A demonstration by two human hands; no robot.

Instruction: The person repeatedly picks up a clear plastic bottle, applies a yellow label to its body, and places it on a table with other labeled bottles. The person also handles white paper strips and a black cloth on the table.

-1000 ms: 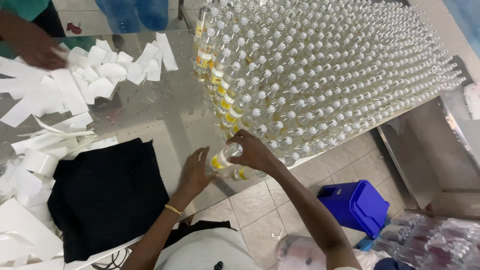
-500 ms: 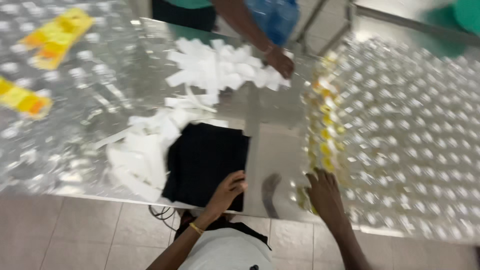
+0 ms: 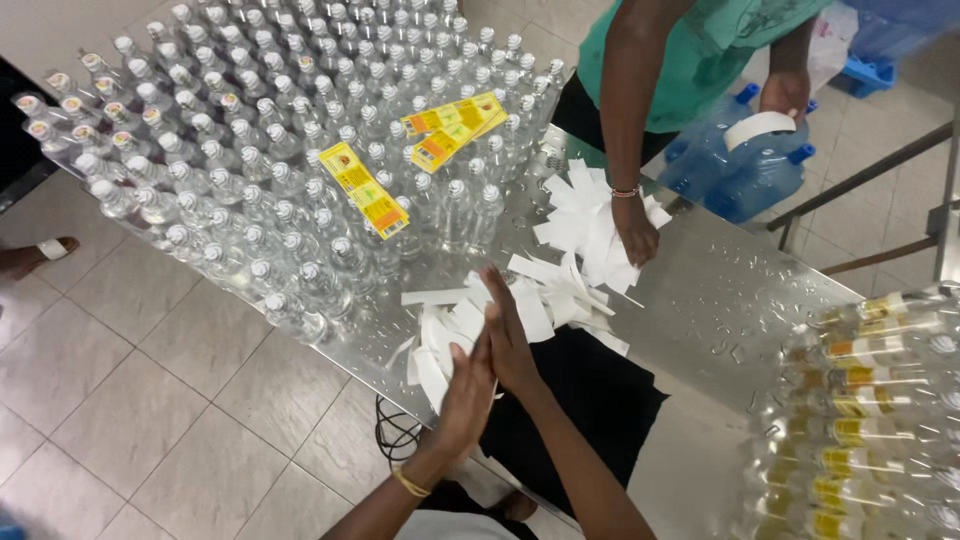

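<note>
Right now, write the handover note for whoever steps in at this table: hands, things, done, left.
Left hand and right hand are pressed together over the white paper strips at the near edge of the metal table; whether either grips a strip cannot be told.
A black cloth lies beside them.
Unlabelled clear bottles fill the far left end, with yellow label sheets lying on top.
Labelled bottles lie at the right end.
A co-worker's hand rests on another strip pile.
Done: the right batch. Left: the big left batch.
</note>
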